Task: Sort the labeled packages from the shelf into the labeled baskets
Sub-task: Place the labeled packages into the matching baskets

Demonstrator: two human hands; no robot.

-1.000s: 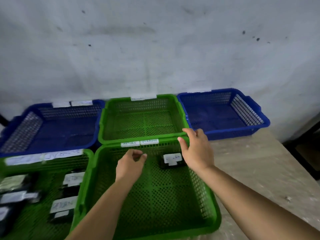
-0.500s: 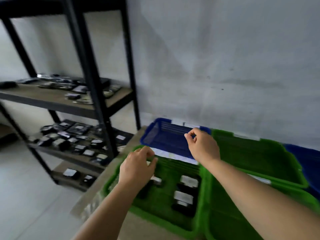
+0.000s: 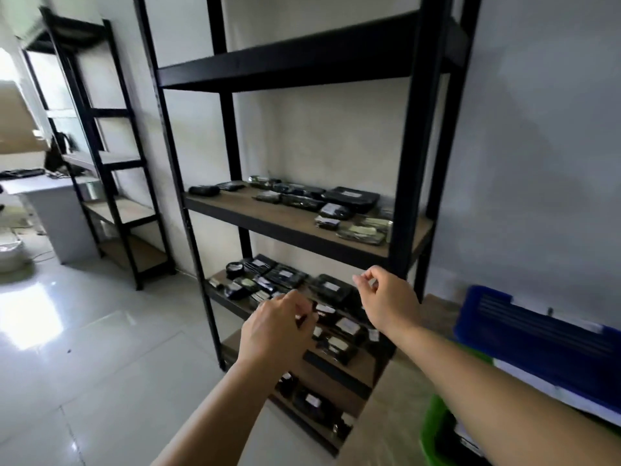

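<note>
Here, black metal shelf (image 3: 413, 136), dark labeled packages (image 3: 349, 200) spread across its wooden boards, blue basket (image 3: 537, 334) and green basket (image 3: 433, 428) at right, left hand (image 3: 272, 327) and right hand (image 3: 386, 301) raised before the shelf, fingers loosely curled, holding nothing.

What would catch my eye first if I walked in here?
A tall black shelf fills the middle, with dark labeled packages scattered over its lower boards. Two bare hands, left and right, reach toward it holding nothing. A blue basket sits at the right edge.
</note>
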